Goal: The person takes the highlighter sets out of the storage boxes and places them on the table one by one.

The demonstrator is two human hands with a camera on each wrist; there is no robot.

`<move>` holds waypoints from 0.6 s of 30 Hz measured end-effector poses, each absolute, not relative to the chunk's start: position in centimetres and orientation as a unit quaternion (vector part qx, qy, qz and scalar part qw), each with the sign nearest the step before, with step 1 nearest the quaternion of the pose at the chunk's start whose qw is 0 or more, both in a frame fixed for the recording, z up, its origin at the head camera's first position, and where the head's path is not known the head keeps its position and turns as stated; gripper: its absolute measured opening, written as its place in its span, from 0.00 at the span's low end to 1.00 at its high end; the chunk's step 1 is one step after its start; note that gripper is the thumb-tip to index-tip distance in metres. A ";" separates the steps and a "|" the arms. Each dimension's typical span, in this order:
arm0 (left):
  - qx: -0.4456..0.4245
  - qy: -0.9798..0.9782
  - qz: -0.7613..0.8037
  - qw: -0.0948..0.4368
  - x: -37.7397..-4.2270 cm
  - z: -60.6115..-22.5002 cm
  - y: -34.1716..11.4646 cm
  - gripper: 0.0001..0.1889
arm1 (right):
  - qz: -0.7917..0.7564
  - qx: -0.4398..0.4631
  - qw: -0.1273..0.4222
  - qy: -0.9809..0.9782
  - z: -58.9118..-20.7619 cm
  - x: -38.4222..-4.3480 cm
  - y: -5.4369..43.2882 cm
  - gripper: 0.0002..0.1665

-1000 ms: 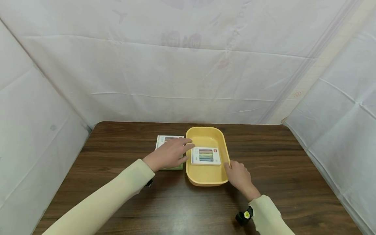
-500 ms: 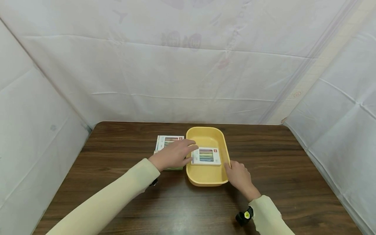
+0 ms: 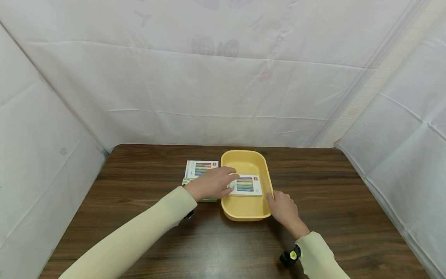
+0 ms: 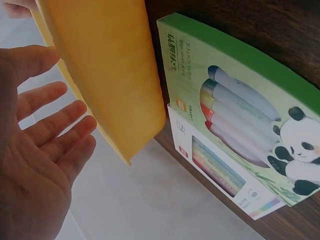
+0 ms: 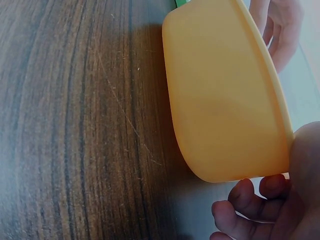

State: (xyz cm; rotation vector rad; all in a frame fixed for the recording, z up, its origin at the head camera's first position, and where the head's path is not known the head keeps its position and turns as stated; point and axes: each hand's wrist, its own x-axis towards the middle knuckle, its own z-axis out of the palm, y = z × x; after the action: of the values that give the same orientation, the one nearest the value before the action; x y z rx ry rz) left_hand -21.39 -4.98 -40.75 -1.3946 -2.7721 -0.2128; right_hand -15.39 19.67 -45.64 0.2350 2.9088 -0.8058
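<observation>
A yellow plastic basin [image 3: 244, 211] stands on the table with a white boxed set of coloured highlighters [image 3: 245, 185] lying inside. My right hand [image 3: 283, 209] grips the basin's right rim, thumb over the edge and fingers against the outer wall. Reaching across the left rim, my left hand [image 3: 212, 184] is over the left end of that box. Its fingers look relaxed and spread in the left wrist view. Left of the basin lie a green panda highlighter box [image 4: 240, 115] and another white highlighter box [image 4: 215, 167]; the left hand partly hides them in the head view.
The dark wood-grain table [image 3: 146, 170] reaches back to a white fabric wall [image 3: 209, 100]. More white sheeting hangs at the left and right sides. A black device [image 3: 288, 259] is strapped at the right wrist.
My left hand has moved right, further over the basin and the white box in it. More of the boxes at left shows. My right hand has stayed at the rim.
</observation>
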 end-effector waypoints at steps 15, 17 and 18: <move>-0.424 -0.903 -0.024 -0.058 -22.2 -41.3 -3.2 0.22 | -0.274 0.076 0.057 0.957 -45.5 -15.3 19.7 0.21; -0.423 -0.903 -0.022 -0.063 -22.3 -41.4 -3.0 0.22 | -0.275 0.076 0.056 0.957 -45.5 -15.4 19.7 0.21; -0.424 -0.903 -0.021 -0.065 -22.4 -41.4 -2.9 0.22 | -0.275 0.076 0.056 0.957 -45.5 -15.4 19.7 0.21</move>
State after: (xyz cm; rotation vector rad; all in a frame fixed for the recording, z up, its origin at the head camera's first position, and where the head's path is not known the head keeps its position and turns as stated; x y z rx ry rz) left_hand -22.38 -2.89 -41.41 -1.3892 -2.9607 -0.0690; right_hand -15.39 19.66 -45.54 0.2309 2.9033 -0.8341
